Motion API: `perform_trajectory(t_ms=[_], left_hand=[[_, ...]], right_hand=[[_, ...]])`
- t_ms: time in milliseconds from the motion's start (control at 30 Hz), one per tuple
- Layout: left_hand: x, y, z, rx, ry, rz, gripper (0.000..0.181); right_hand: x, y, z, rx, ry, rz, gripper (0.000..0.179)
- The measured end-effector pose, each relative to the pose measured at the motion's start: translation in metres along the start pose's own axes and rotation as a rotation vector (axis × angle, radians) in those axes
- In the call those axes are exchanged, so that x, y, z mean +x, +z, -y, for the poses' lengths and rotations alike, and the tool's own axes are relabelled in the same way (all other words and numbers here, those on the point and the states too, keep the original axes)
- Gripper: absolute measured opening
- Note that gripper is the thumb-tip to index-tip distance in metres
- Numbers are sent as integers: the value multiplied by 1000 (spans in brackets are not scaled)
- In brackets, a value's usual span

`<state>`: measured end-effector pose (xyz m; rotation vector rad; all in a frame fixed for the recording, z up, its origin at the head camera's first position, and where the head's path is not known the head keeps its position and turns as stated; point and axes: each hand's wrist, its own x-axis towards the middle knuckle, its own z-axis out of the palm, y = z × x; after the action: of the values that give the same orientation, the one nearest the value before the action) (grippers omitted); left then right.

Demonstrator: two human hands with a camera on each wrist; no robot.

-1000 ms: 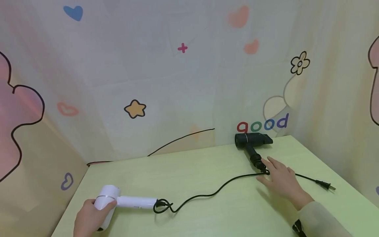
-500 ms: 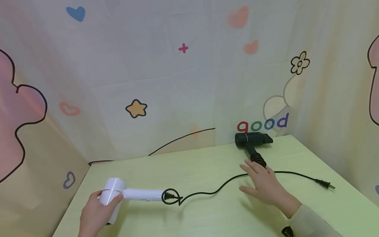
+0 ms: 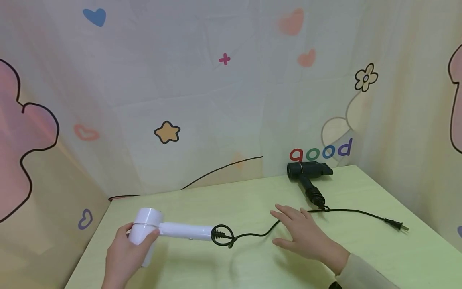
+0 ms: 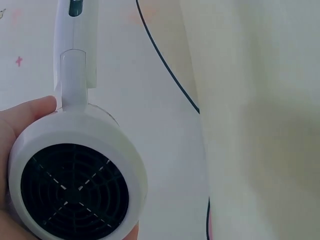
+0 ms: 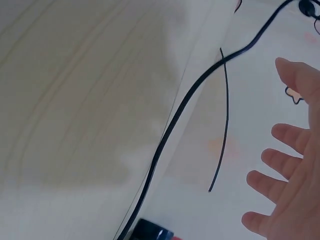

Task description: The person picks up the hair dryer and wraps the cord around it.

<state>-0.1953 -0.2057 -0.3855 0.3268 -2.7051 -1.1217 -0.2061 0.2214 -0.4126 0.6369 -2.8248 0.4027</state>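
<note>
A white hair dryer [image 3: 187,231] is raised over the table on the left, its handle pointing right. My left hand [image 3: 124,255] grips it round the barrel, thumb on the near side. In the left wrist view its round dark grille [image 4: 75,192] faces the camera. A black cord [image 3: 252,234] leaves the handle's end in a loop and runs right. My right hand [image 3: 306,237] hovers above that cord with fingers spread and nothing held. In the right wrist view the cord [image 5: 185,105] passes well apart from the fingertips [image 5: 260,182].
A black hair dryer [image 3: 312,170] lies at the back right of the pale table [image 3: 223,200], its handle toward me and cord wound round it. A two-pin plug [image 3: 395,224] lies near the right edge. A printed curtain [image 3: 216,100] hangs behind.
My left hand has lifted the white hair dryer and carried it right and away from me, the cord's loop moving along. My right hand has drawn left from the black hair dryer's handle.
</note>
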Motion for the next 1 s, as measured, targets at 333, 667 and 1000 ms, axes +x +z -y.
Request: perform_trajectory(t_ms=[333, 667, 1000], left_hand=[[-7, 0, -16, -49, -5, 2, 96], [-13, 6, -27, -96, -11, -13, 94], [-15, 17, -32, -103, 31, -54, 95]], right_hand=[[7, 3, 27, 98, -75, 74, 69], [15, 10, 54, 160, -165, 113, 65], [15, 11, 81, 379, -228, 148, 47]])
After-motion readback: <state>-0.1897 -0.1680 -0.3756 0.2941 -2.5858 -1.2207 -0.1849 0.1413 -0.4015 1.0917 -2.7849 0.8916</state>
